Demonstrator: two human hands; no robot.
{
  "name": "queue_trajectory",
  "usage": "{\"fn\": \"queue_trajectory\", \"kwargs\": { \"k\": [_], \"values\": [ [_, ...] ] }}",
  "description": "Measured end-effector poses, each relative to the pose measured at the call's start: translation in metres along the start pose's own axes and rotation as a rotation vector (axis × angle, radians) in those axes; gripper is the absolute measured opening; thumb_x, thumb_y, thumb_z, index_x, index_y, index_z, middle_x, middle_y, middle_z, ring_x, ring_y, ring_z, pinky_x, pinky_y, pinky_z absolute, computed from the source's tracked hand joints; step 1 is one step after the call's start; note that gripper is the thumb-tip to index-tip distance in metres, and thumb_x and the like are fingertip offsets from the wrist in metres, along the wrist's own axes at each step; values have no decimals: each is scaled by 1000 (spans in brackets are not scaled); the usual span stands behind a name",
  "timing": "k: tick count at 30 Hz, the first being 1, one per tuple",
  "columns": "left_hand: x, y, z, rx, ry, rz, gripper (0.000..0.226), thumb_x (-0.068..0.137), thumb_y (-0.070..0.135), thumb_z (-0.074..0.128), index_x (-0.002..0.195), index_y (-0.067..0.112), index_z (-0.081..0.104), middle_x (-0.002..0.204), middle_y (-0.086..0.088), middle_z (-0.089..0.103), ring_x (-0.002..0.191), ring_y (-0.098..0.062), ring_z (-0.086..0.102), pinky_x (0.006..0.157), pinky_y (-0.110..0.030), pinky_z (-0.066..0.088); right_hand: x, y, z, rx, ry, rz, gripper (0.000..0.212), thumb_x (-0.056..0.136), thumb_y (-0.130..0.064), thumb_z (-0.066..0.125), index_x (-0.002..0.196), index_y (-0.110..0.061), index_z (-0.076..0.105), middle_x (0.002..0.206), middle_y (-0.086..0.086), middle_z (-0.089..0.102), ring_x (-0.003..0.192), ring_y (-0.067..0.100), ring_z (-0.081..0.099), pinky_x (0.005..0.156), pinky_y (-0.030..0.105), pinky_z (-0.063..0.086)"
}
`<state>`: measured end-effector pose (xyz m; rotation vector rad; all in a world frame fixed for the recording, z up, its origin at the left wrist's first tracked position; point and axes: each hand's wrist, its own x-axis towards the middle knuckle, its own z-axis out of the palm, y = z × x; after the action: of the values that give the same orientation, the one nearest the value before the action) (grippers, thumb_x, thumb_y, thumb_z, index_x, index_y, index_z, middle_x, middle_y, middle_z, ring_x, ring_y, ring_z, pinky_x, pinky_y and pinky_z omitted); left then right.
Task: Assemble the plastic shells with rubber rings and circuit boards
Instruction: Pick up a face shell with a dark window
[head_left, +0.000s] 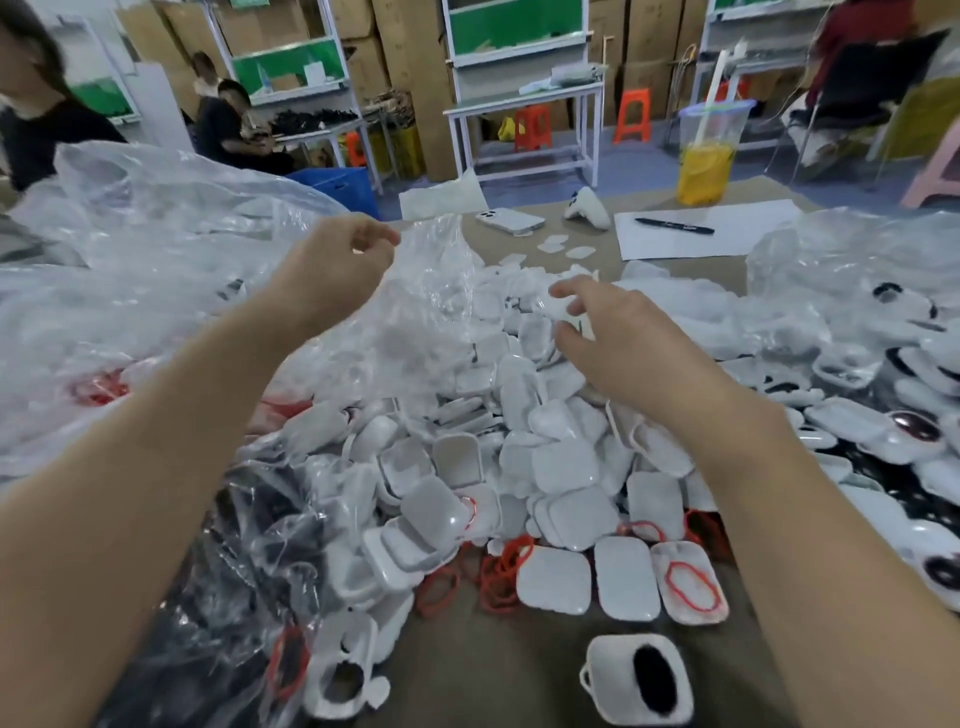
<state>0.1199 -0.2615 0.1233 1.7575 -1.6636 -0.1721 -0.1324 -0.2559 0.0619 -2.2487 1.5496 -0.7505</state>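
My left hand (337, 265), at centre left of the frame, pinches the edge of a clear plastic bag (426, 306) and holds it up. My right hand (618, 348) is apart from it, right of centre, fingers curled over the heap of white plastic shells (519, 415); I cannot tell whether it grips one. Red rubber rings (501, 577) lie at the heap's lower edge on the tabletop (493, 675).

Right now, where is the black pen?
The black pen lies far back in the head view, right of centre, on the white sheet of paper, in front of the yellow drink cup.
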Motion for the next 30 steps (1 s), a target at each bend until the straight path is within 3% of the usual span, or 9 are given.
{"fn": "queue_trajectory", "kwargs": {
  "k": [4,8,11,15,17,21,24,26,30],
  "values": [
    [-20,16,-22,-17,44,90,23,102,25,50,118,22,68,96,13,62,84,0,56,69,-16,40,-9,-38,-2,-28,-39,-146,40,104,-32,43,143,-26,44,136,3,55,118,25,51,101,39,42],
    [-40,16,-49,-46,99,73,20,102,26,49,111,28,67,97,8,66,88,-7,62,74,-24,46,-29,-81,12,-129,-145,-348,41,105,-33,40,146,-28,42,137,2,55,124,24,47,102,34,37],
    [-67,-2,-71,-208,223,6,23,101,20,49,96,35,66,92,7,70,76,-5,66,74,-27,50,-47,-104,29,-158,-228,-501,49,106,-33,40,153,-26,29,148,5,46,131,26,43,102,27,27],
    [-116,-27,-75,-236,295,-32,26,100,17,50,95,37,66,87,8,73,76,-8,71,74,-31,54,-65,-120,52,-254,-299,-614,54,107,-38,39,157,-29,22,165,7,17,148,29,23,121,42,12],
    [-132,-33,-73,-219,288,-11,26,101,17,50,98,38,66,85,11,73,79,-4,70,76,-27,53,-68,-121,58,-277,-312,-617,51,106,-41,38,155,-30,27,166,8,15,148,30,22,122,44,9],
    [-142,-38,-72,-145,204,-30,20,103,22,52,103,37,66,89,16,71,86,2,67,72,-11,46,-66,-119,60,-359,-304,-590,45,106,-41,38,149,-29,39,148,5,47,133,28,43,115,41,26],
    [-144,-40,-69,-6,102,-49,16,102,26,53,110,32,66,98,20,66,85,8,62,64,-5,42,-64,-109,41,-291,-411,-523,41,106,-41,38,145,-31,44,132,0,60,118,21,54,98,33,39],
    [-146,-41,-66,45,62,-49,19,103,26,53,116,26,67,104,15,66,88,5,61,71,-10,41,-60,-96,15,-109,-482,-425,37,104,-45,42,140,-37,49,128,-9,62,104,9,56,85,24,42],
    [-149,-31,-59,121,114,-7,24,103,26,50,122,23,65,101,16,63,89,10,55,73,-12,38,-50,-60,-42,17,-225,-257,32,101,-52,45,130,-43,56,114,-19,64,103,1,60,83,22,47]
  ]
}}
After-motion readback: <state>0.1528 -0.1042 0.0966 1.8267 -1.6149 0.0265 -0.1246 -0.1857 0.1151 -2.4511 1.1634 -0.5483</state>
